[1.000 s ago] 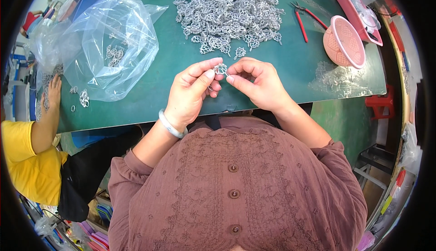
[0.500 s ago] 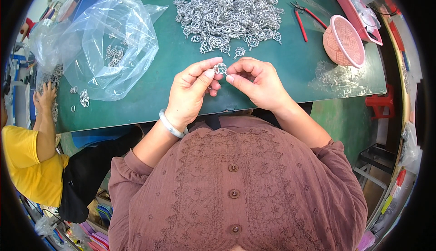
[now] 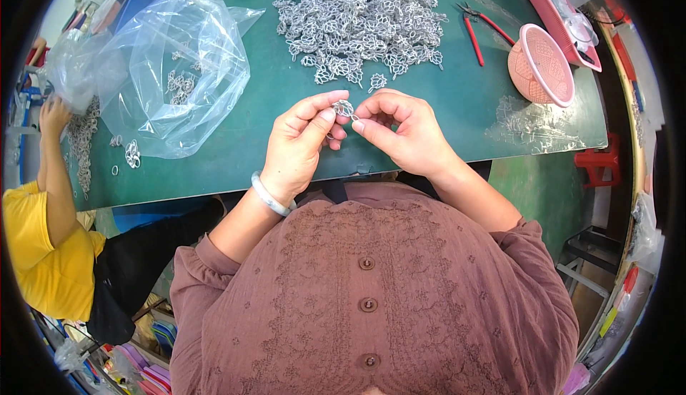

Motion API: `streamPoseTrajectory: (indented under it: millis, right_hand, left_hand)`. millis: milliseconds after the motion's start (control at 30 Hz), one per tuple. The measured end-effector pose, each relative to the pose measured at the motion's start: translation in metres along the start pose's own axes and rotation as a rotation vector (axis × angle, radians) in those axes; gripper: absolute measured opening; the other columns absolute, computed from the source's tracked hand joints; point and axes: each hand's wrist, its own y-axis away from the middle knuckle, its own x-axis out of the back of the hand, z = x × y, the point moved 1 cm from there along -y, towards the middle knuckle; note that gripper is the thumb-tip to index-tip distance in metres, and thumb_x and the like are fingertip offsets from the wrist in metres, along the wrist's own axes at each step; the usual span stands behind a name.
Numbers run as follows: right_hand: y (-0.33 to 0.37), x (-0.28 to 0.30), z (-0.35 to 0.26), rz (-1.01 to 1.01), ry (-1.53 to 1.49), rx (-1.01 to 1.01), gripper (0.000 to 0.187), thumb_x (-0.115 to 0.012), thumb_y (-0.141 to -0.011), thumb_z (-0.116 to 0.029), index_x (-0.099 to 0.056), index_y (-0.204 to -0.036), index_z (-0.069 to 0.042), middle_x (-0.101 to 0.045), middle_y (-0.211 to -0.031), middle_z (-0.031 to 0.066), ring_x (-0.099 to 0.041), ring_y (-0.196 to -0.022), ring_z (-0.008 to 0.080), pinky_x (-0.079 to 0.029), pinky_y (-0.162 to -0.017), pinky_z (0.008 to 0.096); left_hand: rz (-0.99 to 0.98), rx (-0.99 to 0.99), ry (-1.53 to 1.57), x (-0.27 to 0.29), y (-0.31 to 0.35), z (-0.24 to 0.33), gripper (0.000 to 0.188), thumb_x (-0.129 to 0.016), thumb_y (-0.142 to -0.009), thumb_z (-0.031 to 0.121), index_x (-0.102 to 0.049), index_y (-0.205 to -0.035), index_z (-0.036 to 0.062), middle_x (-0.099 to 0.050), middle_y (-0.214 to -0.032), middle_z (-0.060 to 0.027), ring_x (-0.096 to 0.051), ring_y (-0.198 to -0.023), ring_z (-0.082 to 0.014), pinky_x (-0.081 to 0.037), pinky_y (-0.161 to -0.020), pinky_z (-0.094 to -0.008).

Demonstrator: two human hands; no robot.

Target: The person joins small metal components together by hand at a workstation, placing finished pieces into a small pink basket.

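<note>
Between the thumb and fingers of my left hand (image 3: 299, 129) is a small silver openwork wire piece (image 3: 342, 109), flower-like in outline. My right hand (image 3: 407, 132) pinches a small link at the right edge of that same piece, its other fingers curled in. Both hands are raised a little over the near edge of the green table (image 3: 429, 102). Just beyond them lies one loose wire piece (image 3: 377, 81), close to a large heap of similar silver pieces (image 3: 357, 20). My fingertips partly cover the piece being held.
A clear plastic bag (image 3: 175, 73) with some metal pieces lies left; loose rings (image 3: 132, 154) sit beside it. Red-handled pliers (image 3: 471, 34), a pink basket (image 3: 543, 66) and a pink tray (image 3: 557, 12) are at right. A person in a yellow sleeve (image 3: 28, 216) works at far left.
My hands stay in place; the held piece has turned slightly and its link now shows at my right fingertips. The other person's hands have moved away from the metal pieces at far left.
</note>
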Motion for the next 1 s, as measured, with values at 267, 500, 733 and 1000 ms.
streamPoseTrajectory:
  millis: [267,500,733,1000]
  right_hand:
    - [-0.001,0.001,-0.002,0.036,0.146,0.116,0.008,-0.060,-0.076,-0.007,-0.059,-0.077,0.001,-0.053,-0.070,0.0051,-0.051,-0.061,0.0100,-0.041,-0.054,0.0225]
    - [-0.005,0.003,0.003,0.086,0.175,0.148,0.012,-0.058,-0.078,-0.009,-0.059,-0.075,0.002,-0.055,-0.068,0.0069,-0.051,-0.062,0.0105,-0.040,-0.053,0.0240]
    - [-0.004,0.002,0.008,-0.007,-0.072,-0.110,0.013,-0.054,-0.082,-0.013,-0.058,-0.077,-0.002,-0.054,-0.068,-0.0024,-0.045,-0.059,0.0039,-0.037,-0.052,0.0190]
    - [-0.006,0.004,0.009,-0.058,-0.202,-0.230,0.015,-0.054,-0.083,-0.015,-0.058,-0.078,-0.002,-0.054,-0.068,-0.0019,-0.045,-0.059,0.0041,-0.037,-0.053,0.0183]
  left_hand:
    - [0.043,0.041,-0.031,-0.003,0.000,0.003,0.025,-0.046,-0.088,0.009,-0.052,-0.111,0.0004,-0.056,-0.082,-0.0034,-0.051,-0.067,-0.0078,-0.042,-0.059,-0.0199]
    - [0.069,0.074,-0.116,-0.003,0.000,0.004,0.017,-0.048,-0.088,0.014,-0.055,-0.097,0.0015,-0.055,-0.074,-0.0017,-0.049,-0.061,-0.0072,-0.040,-0.054,-0.0197]
    - [0.030,0.142,-0.065,-0.001,-0.002,0.001,0.020,-0.046,-0.089,0.021,-0.056,-0.085,0.0036,-0.053,-0.067,-0.0012,-0.046,-0.055,-0.0078,-0.037,-0.049,-0.0193]
    - [0.049,0.220,-0.057,-0.004,-0.001,0.002,0.023,-0.049,-0.088,0.026,-0.056,-0.078,0.0062,-0.051,-0.061,0.0017,-0.045,-0.051,-0.0052,-0.035,-0.046,-0.0175]
